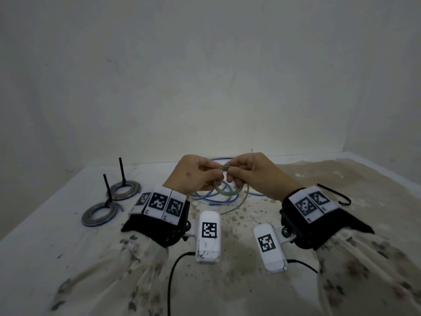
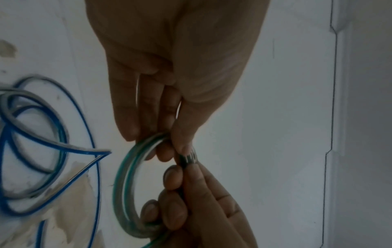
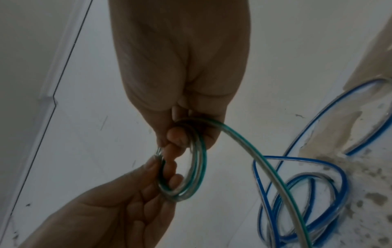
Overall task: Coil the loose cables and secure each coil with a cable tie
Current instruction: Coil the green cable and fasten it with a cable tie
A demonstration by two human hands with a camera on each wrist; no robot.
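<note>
A small coil of clear cable with a green stripe [image 1: 218, 187] hangs above the table between both hands. My left hand [image 1: 213, 174] pinches its top left, seen close in the left wrist view [image 2: 167, 146]. My right hand [image 1: 231, 176] grips the same coil [image 3: 200, 167] from the right, fingers curled through the loop. The cable's loose tail [image 3: 267, 161] runs down to the table. A loose blue-striped cable [image 1: 216, 198] lies tangled below the hands. One black cable tie [image 1: 335, 195] lies to the right.
Two coils [image 1: 124, 190] [image 1: 99, 213], each bound with an upright black tie, lie at the table's left. Walls close off the back and right. The table [image 1: 57, 236] is stained brown on its right half. Black wrist-camera cords trail near the front edge.
</note>
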